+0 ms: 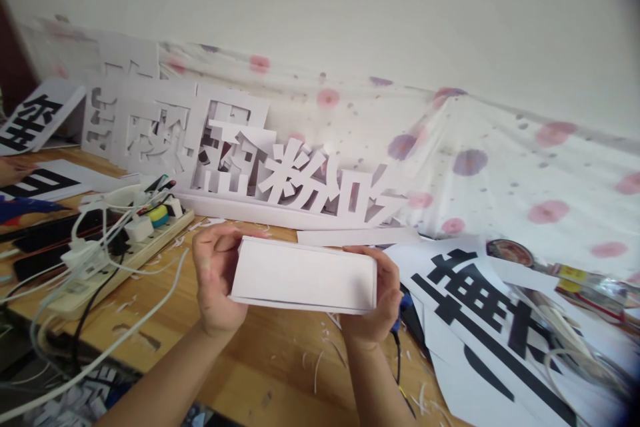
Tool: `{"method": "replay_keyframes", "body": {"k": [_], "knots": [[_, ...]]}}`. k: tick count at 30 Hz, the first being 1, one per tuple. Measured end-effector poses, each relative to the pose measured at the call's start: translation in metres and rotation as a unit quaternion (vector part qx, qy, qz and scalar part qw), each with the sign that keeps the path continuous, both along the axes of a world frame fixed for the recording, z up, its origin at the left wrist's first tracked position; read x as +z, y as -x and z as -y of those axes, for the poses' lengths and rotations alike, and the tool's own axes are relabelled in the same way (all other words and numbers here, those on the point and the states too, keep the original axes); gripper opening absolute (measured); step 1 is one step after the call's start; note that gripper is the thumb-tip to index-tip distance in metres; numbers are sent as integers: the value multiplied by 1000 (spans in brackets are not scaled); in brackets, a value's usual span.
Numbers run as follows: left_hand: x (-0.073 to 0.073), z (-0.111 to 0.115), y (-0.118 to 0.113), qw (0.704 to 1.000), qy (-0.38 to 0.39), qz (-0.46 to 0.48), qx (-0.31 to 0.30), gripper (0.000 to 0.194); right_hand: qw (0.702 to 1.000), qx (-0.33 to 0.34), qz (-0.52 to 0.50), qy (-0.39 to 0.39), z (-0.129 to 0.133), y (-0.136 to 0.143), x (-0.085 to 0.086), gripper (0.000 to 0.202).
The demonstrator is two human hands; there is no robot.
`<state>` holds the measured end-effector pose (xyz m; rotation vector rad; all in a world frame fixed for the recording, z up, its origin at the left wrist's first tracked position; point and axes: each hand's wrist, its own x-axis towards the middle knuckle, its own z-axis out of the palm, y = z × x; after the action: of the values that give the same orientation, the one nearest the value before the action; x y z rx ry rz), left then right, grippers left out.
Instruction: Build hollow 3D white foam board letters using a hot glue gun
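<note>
A stack of white foam board pieces (305,277), long and rectangular, is held up above the wooden table between my two hands. At its left end my left hand (217,280) is closed around the edge, the thumb low and the fingers behind. My right hand (375,293) grips the opposite end in the same way. Thin dark gaps along the rim show more than one layer. Behind the stack, white cut-out characters (300,177) lean in a row against the covered wall, with a flat white strip (357,237) lying in front of them.
On the left, a power strip (165,233) carries several plugs and tangled cables. Printed sheets with large black characters (480,307) lie at right, near a blue-handled tool (401,307) with a cord. Paper shavings litter the wooden table (270,360). Another person's hand (15,170) rests far left.
</note>
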<state>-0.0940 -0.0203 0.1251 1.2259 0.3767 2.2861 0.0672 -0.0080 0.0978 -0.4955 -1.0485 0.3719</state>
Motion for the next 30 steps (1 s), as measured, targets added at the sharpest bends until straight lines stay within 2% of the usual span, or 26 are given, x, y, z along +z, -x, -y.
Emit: {"method": "replay_keyframes", "body": {"k": [5,10,15,20,23,25,26,28,30], "knots": [[-6,-1,2,998,-17,-64,-18,50,999,36,-29,3,-2,0,1,43],[-12,2,6,990,-29,-137,4,61,998,45,-38,-8,-1,-2,5,43],[-17,0,6,992,-8,-125,6,61,997,61,-45,-15,1,-5,6,43],[-16,5,-11,995,-41,-74,50,50,992,87,-88,1,-5,-11,3,44],[-12,14,-16,991,-38,-117,52,50,981,109,-155,32,-9,-19,3,44],[-8,21,-14,975,-61,-203,69,54,972,108,-199,65,-11,-25,3,45],[-6,24,-12,960,-82,-252,88,62,967,108,-218,81,-11,-28,3,45],[-1,30,-8,920,-114,-350,138,88,956,126,-244,106,-11,-31,3,46],[4,34,-6,877,-102,-430,192,108,946,160,-257,118,-11,-32,2,46]]}}
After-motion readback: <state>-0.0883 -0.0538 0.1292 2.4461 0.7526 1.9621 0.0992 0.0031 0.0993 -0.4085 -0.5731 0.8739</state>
